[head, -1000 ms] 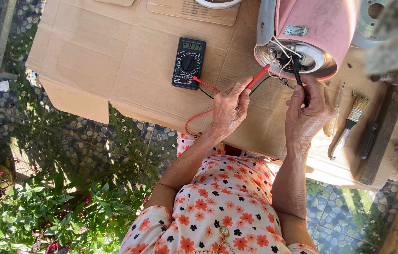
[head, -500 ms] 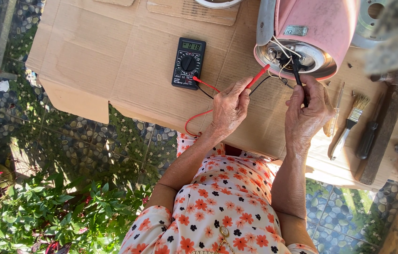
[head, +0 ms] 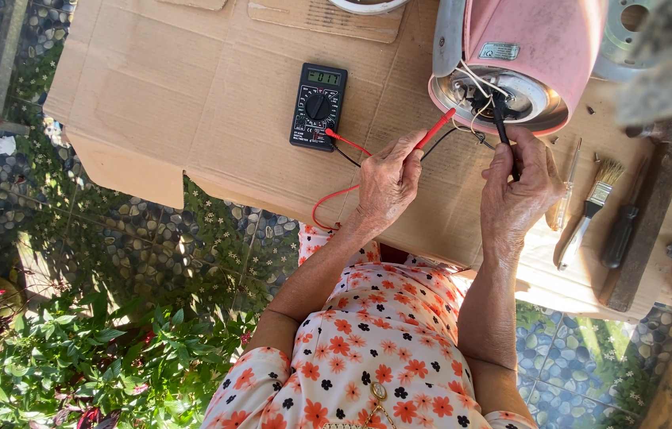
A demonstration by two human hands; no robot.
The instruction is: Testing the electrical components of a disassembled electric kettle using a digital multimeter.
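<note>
The pink appliance is cut off above, its wiring tangled. Left grip pinches the red probe, right grip the black probe (cardboard-covered surface, outdoors).

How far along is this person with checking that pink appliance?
Already done: the pink appliance lies on its side with its wiring exposed, and the black meter sits on the cardboard with its display lit. In hand: the left hand holds the red probe short of the wiring, and the right hand presses the black probe into it. The appliance is not yet closed.
</note>
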